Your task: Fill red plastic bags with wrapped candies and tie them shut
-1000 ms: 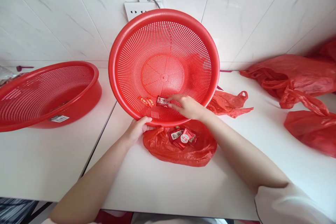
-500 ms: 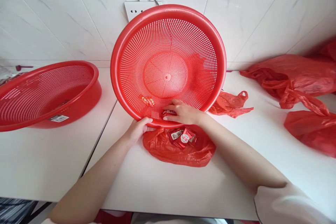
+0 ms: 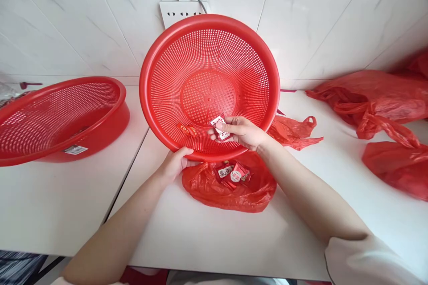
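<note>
A round red perforated basket [image 3: 174,44] is tipped up on its edge facing me, its lower rim gripped by my left hand [image 3: 174,163]. Inside it, my right hand [image 3: 244,132] pinches a small red and white candy packet [image 3: 219,125] between thumb and fingers. Two small red wrapped candies [image 3: 187,130] lie on the basket's lower wall to the left. Just below the basket, an open red plastic bag [image 3: 214,189] lies on the white table [image 3: 207,236] with a few red candy packets [image 3: 233,172] on it.
A second red perforated basket [image 3: 100,93] rests flat at the left, with a white label on its side. Crumpled red plastic bags lie behind the tipped basket [image 3: 294,131] and at the right [image 3: 377,98]. A white wall socket [image 3: 172,9] sits on the tiled wall behind.
My right hand slid a packet down to the basket's lower rim, then picked it up; it is now raised inside the basket. The basket tilted slightly. My left hand kept its grip.
</note>
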Available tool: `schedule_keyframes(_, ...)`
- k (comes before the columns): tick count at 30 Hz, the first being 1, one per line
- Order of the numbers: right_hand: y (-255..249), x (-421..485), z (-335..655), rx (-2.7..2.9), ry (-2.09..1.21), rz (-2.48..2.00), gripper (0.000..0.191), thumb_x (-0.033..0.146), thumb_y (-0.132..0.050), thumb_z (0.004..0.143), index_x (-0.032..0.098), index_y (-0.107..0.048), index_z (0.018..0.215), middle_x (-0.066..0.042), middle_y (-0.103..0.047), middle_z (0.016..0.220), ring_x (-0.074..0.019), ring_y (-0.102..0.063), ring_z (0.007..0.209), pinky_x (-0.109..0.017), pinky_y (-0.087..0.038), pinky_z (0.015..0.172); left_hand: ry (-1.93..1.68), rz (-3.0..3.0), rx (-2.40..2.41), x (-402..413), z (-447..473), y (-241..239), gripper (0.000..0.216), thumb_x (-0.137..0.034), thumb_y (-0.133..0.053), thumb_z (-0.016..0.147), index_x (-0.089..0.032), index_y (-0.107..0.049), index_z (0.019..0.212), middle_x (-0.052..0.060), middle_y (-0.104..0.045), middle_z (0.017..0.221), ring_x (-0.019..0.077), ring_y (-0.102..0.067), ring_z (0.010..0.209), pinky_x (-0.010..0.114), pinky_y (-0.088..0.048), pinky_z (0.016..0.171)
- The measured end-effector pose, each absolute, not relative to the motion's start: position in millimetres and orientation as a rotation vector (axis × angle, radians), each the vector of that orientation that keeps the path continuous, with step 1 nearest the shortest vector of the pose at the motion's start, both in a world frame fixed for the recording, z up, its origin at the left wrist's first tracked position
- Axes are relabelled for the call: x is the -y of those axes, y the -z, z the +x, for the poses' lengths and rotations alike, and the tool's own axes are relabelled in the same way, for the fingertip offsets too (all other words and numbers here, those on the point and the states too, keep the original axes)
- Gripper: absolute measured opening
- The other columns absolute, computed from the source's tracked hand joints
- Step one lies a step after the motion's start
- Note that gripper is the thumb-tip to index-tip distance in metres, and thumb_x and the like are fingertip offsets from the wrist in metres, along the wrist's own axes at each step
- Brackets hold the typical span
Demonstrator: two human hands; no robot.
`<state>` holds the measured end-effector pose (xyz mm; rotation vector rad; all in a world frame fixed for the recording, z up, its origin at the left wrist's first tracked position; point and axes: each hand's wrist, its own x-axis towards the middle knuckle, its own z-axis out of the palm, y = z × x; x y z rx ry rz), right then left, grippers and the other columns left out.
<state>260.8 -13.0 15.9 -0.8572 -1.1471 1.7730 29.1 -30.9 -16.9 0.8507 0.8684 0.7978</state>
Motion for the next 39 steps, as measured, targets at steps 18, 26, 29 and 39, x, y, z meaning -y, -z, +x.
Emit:
schedule_keyframes(18,-20.0,19.2,257.8,1.417,-1.683,-0.985,0.038,0.052,-0.068,0.08,0.018,-0.067,0.097,-0.007,-0.074,0.095,-0.0154,-0.07,0.072,-0.023,-0.059,0.056,-0.789,0.85,-0.873,31.0,28.1,17.0,0.039,-0.018,-0.059,0.078,-0.009,-0.066,0.115,0.015,-0.071,0.112,0.0314,-0.068,0.101,0.045,-0.057,0.088)
schedule_keyframes(26,-19.6,18.9,259.3,1.445,-1.683,-1.048,0.04,0.055,-0.062,0.084,0.021,-0.064,0.104,-0.006,-0.072,0.098,-0.0187,-0.069,0.081,-0.028,-0.059,0.062,-0.792,0.847,-0.878,31.7,29.9,13.5,0.041,-0.018,-0.059,0.076,-0.008,-0.065,0.116,0.015,-0.072,0.11,0.0321,-0.068,0.101,0.046,-0.057,0.087)
schedule_keyframes(29,-20.6,18.5,260.1,1.519,-1.602,-1.049,0.036,0.05,-0.066,0.083,0.019,-0.064,0.102,-0.004,-0.071,0.096,-0.0153,-0.066,0.081,-0.028,-0.056,0.072,-0.789,0.84,-0.874,31.8,29.3,13.8,0.04,-0.017,-0.059,0.077,-0.008,-0.065,0.115,0.015,-0.071,0.111,0.0319,-0.068,0.101,0.046,-0.057,0.087)
schedule_keyframes(39,-28.6,19.3,277.9,1.98,-1.409,-1.06,0.037,0.045,-0.07,0.078,0.016,-0.069,0.101,-0.003,-0.068,0.082,-0.0131,-0.061,0.072,-0.024,-0.047,0.065,-0.778,0.853,-0.877,31.8,29.0,13.5,0.037,-0.017,-0.058,0.077,-0.007,-0.066,0.112,0.016,-0.07,0.113,0.0332,-0.068,0.101,0.046,-0.058,0.085)
